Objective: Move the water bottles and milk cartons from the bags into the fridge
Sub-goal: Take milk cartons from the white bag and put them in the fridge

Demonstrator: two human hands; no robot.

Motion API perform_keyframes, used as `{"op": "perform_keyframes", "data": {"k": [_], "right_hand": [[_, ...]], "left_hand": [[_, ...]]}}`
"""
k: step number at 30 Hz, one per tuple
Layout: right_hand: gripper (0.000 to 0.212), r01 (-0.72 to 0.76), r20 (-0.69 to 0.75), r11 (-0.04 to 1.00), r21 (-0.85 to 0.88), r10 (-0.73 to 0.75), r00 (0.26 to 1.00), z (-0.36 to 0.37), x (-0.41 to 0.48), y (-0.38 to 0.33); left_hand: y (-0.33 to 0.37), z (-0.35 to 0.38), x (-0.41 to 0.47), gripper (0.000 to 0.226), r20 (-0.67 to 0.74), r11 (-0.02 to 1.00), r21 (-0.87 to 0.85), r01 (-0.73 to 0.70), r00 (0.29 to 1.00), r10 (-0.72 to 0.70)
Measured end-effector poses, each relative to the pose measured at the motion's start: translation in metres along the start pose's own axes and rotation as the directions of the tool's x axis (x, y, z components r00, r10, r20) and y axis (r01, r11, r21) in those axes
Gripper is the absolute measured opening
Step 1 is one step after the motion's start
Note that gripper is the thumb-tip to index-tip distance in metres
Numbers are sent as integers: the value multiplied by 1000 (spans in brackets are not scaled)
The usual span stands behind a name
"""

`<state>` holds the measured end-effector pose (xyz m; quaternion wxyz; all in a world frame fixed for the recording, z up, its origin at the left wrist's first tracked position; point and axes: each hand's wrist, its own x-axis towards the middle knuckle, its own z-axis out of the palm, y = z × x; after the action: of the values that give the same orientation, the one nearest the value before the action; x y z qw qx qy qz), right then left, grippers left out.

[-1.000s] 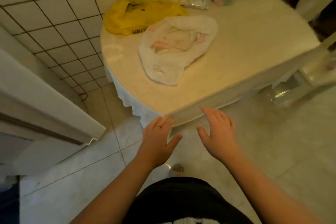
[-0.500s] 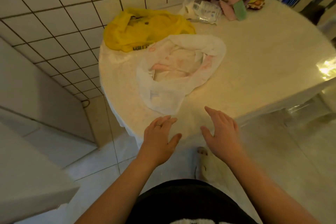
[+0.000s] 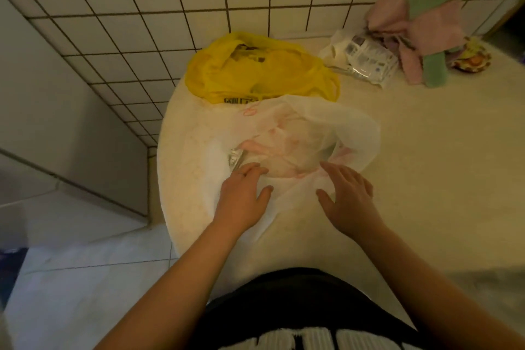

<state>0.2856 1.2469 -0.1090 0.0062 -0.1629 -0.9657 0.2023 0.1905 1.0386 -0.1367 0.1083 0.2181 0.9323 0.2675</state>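
The round table (image 3: 440, 179) is curving away to the left, where its rim is sitting close to the tiled wall (image 3: 142, 8). Its right half is lying bare and open. A strip of floor is showing to the near left.

Half a second ago both hands were hovering off the table's near edge. Now they are reaching over it, and the white bag (image 3: 349, 128) is lying directly under their fingers.

The left hand (image 3: 241, 196) and right hand (image 3: 348, 196) are both lying loose and flat on the bag's near rim, fingers spread, grasping nothing. The bag is thin, crinkled, translucent plastic with pink print, and its mouth is gaping. A silvery thing (image 3: 235, 158) is glinting inside at the left; what it is cannot be told. The yellow bag (image 3: 264, 71), equally limp, is slumping just beyond, touching the white one. A shiny packet (image 3: 366, 61) and soft pink and green cloths (image 3: 420, 25) are sitting at the far right.
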Motion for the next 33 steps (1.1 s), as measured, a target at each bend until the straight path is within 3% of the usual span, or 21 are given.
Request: {"op": "perform_keyframes", "data": {"k": [9, 14, 18, 22, 29, 33], "right_hand": [[54, 32, 101, 975, -220, -9, 995, 9, 86, 54], [56, 16, 155, 976, -216, 18, 988, 18, 107, 56], [57, 28, 174, 976, -215, 10, 985, 22, 110, 58], [57, 8, 190, 980, -199, 31, 981, 20, 108, 58], [55, -34, 207, 986, -162, 68, 976, 21, 99, 61], [54, -55, 240, 986, -160, 93, 966, 20, 94, 63]], "left_hand": [[-14, 20, 61, 47, -69, 915, 172, 365, 931, -358], [-28, 19, 67, 55, -102, 852, 212, 479, 878, -469], [-41, 17, 71, 58, -40, 759, 254, 599, 791, -611], [-41, 12, 67, 47, -60, 787, 208, 581, 811, -582], [-19, 6, 47, 36, -238, 849, 184, 495, 861, -450], [-16, 10, 43, 37, -134, 869, 47, 493, 865, -484]]}}
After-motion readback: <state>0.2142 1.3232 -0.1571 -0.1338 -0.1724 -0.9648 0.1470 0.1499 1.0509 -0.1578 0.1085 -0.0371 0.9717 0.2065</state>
